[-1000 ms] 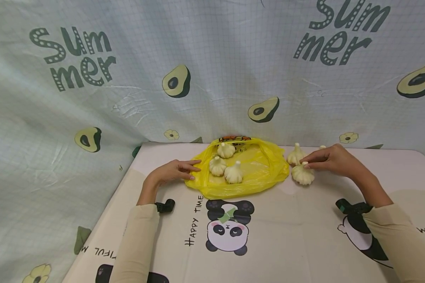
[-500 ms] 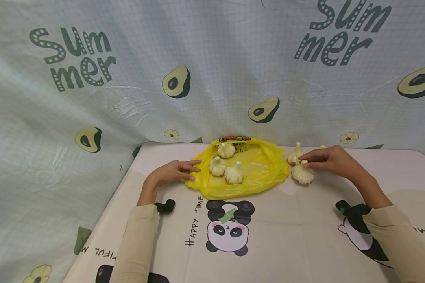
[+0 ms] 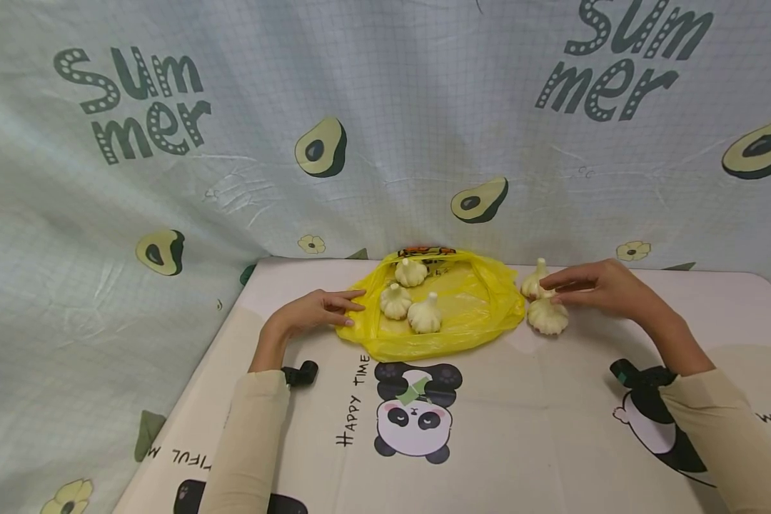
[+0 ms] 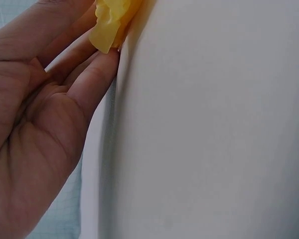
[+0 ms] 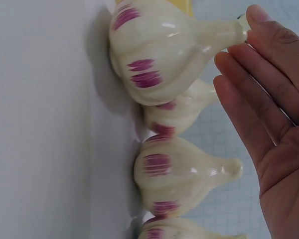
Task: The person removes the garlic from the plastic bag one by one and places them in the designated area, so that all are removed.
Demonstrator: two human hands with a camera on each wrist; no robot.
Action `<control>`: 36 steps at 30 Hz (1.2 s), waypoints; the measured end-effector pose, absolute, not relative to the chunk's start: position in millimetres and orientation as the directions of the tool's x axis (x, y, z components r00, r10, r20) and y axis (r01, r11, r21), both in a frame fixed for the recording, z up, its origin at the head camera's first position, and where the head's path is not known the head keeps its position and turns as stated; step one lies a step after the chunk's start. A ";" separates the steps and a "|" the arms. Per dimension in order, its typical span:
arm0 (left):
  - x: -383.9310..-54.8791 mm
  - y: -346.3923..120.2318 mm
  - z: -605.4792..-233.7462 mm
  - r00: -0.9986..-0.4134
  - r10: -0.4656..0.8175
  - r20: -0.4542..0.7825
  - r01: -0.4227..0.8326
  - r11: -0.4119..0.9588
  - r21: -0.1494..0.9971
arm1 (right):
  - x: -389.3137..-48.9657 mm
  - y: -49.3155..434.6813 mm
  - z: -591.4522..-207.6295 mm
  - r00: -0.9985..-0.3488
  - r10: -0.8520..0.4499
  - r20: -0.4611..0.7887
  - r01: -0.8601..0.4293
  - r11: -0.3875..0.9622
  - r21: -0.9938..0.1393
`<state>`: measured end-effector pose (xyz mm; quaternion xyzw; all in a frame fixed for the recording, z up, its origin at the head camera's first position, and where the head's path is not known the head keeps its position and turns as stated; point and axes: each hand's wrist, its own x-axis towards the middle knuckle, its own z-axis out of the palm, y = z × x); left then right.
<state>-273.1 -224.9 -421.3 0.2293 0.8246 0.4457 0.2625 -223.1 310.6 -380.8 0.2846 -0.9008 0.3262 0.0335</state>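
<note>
At the left, my left hand (image 3: 318, 310) pinches the left edge of a yellow plastic bag (image 3: 450, 343); its crumpled edge lies between thumb and fingers in the left wrist view. Three pale garlic bulbs (image 3: 424, 314) rest on the bag. My right hand (image 3: 600, 289) is just above another garlic bulb (image 3: 548, 318), thumb and fingers spread around its stem. In the right wrist view this nearest bulb (image 5: 159, 50) is glossy with purple streaks and stands on the table, its stem tip beside the thumb (image 5: 276, 37).
Another garlic bulb (image 3: 535, 283) stands just behind, beside the bag. Several bulbs, such as one bulb (image 5: 174, 172), line up in the right wrist view. A panda-printed cloth (image 3: 488, 428) covers the table. An avocado-printed curtain (image 3: 385, 143) hangs behind.
My right thumb and index finger have spread apart and risen slightly from the bulb's stem. The bulb has shifted very slightly toward the bag. My left hand has stayed still.
</note>
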 end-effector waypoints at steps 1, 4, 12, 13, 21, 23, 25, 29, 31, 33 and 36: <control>-273.1 -225.0 -421.2 -0.757 0.612 -0.229 0.145 0.499 0.855 | -222.7 309.7 -378.9 -0.833 -0.493 0.251 -0.539 0.624 -0.565; -273.1 -225.1 -421.1 -0.759 0.608 -0.233 0.141 0.502 0.853 | -222.8 306.5 -374.7 -0.811 -0.515 0.278 -0.575 0.608 -0.548; -274.6 -225.1 -421.8 -0.759 0.603 -0.245 0.136 0.515 0.846 | -228.4 286.1 -368.1 -0.763 -0.578 0.289 -0.628 0.557 -0.543; -274.7 -225.1 -421.9 -0.757 0.606 -0.244 0.140 0.515 0.846 | -229.5 282.5 -367.4 -0.758 -0.587 0.286 -0.633 0.555 -0.539; -272.9 -224.9 -419.7 -0.757 0.607 -0.241 0.151 0.521 0.840 | -244.2 249.8 -366.6 -0.705 -0.661 0.257 -0.668 0.497 -0.553; -272.8 -224.9 -419.7 -0.761 0.603 -0.240 0.152 0.525 0.838 | -249.1 240.5 -367.3 -0.688 -0.677 0.262 -0.680 0.475 -0.558; -272.9 -224.9 -419.7 -0.763 0.602 -0.238 0.153 0.524 0.838 | -254.0 231.4 -368.5 -0.676 -0.689 0.262 -0.683 0.452 -0.573; -273.4 -225.0 -420.2 -0.761 0.604 -0.236 0.152 0.520 0.841 | -261.3 215.0 -371.8 -0.652 -0.712 0.262 -0.688 0.410 -0.599; -273.4 -224.7 -420.2 -0.760 0.605 -0.237 0.153 0.520 0.840 | -263.4 208.0 -373.1 -0.657 -0.714 0.241 -0.668 0.404 -0.625; -273.1 -224.6 -420.0 -0.759 0.607 -0.235 0.155 0.519 0.841 | -264.7 201.8 -373.3 -0.667 -0.713 0.217 -0.646 0.408 -0.645; -273.0 -224.4 -419.6 -0.757 0.610 -0.235 0.150 0.512 0.846 | -268.1 193.8 -373.1 -0.689 -0.706 0.163 -0.604 0.434 -0.668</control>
